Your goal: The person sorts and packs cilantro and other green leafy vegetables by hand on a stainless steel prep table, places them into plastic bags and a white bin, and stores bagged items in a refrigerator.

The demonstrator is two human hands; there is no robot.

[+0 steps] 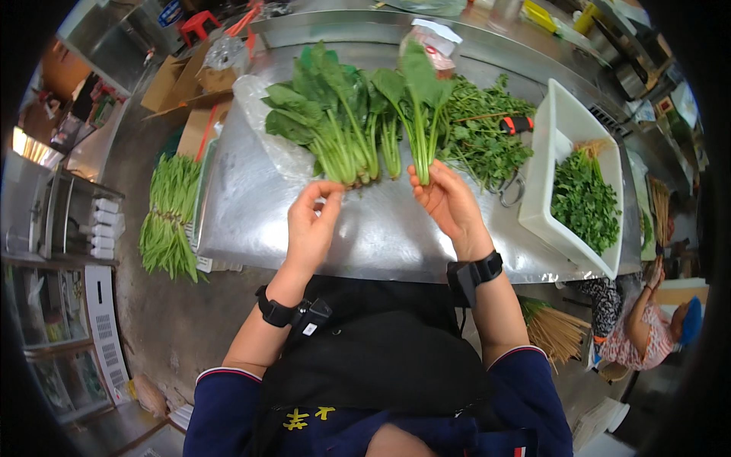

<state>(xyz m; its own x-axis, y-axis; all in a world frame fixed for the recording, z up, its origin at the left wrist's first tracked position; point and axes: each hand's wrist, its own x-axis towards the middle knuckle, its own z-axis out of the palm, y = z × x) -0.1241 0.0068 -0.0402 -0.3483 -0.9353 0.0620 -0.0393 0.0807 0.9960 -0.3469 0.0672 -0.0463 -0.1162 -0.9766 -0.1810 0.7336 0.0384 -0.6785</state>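
A small bunch of leafy greens that look like spinach point(421, 123) stands upright in my right hand point(448, 200), gripped by the stem ends between thumb and fingers. My left hand point(315, 220) is just below the root ends of a larger pile of the same greens point(337, 123). Its thumb and forefinger are close together, and whether something small is pinched between them is unclear. The pile lies on a stainless steel table point(257, 217), partly over a clear plastic bag point(268, 131). Right of the held bunch are loose cilantro-like herbs point(485, 120).
Scissor handles point(510, 189) and a red-and-black handled tool point(516, 125) lie by the herbs. A white plastic bin point(539, 165) holds more herbs point(585, 200). Bundled greens point(171, 220) and cardboard boxes point(177, 83) are at left. A person point(648, 328) sits at the right.
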